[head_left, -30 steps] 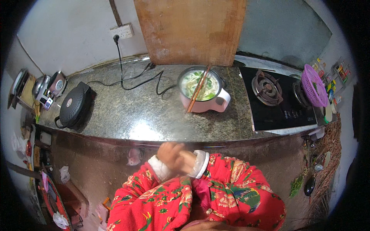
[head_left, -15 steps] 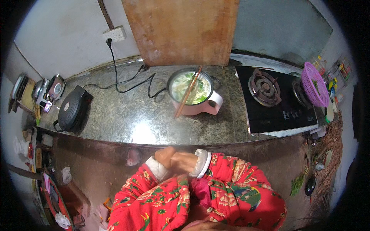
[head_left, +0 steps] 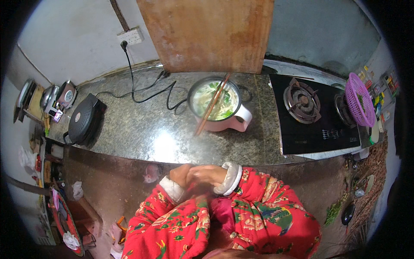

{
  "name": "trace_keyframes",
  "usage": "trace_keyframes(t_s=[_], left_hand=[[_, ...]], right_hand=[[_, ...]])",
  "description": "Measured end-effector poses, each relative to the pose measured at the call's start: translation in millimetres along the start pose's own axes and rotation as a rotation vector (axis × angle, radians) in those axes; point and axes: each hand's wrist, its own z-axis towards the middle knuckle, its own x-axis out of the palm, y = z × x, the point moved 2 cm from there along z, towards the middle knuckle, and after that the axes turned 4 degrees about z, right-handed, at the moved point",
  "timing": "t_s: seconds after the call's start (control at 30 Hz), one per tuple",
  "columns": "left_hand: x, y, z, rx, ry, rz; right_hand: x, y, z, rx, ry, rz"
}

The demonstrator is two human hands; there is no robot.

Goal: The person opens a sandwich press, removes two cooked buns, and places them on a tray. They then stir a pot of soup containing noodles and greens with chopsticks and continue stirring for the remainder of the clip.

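Note:
In front of my body, just off the counter's near edge, my left hand (head_left: pixel 180 174) and my right hand (head_left: pixel 208 174) are folded against each other. Both look closed, with fingers curled in and partly hidden by overlap; no object shows in them. Beyond them on the counter stands a pink electric pot (head_left: pixel 221 126) with a white handle on its right. Noodles and green leaves in pale broth (head_left: pixel 226 102) fill it. A pair of brown chopsticks (head_left: pixel 212 105) lies across its rim, slanting toward me.
A black round electric pan (head_left: pixel 82 119) sits left on the stone counter (head_left: pixel 133 125). A black cord (head_left: pixel 157 93) winds behind the pot. To the right are a black gas stove (head_left: pixel 304 136) and a tilted purple basket (head_left: pixel 360 101). A wooden board (head_left: pixel 207 36) leans at the back.
The view has shifted slightly, so the stove sits a little farther right in the picture. My hands stay folded together; the pot and chopsticks keep their places.

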Motion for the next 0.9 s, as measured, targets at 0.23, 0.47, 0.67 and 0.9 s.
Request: trace_keyframes(t_s=[0.23,0.47,0.67,0.9], left_hand=[[0,18,-1,-0.331,-0.008,0.040],[-14,49,25,-0.287,-0.257,-0.161],[-1,40,33,-0.154,-0.220,-0.053],[-3,43,24,-0.131,-0.277,-0.115]], right_hand=[[-35,71,-30,-0.245,-0.465,-0.161],[-88,105,-66,-0.578,-0.858,-0.029],[-103,107,-72,-0.673,-0.826,-0.129],[-62,130,-31,-0.364,-0.718,-1.049]])
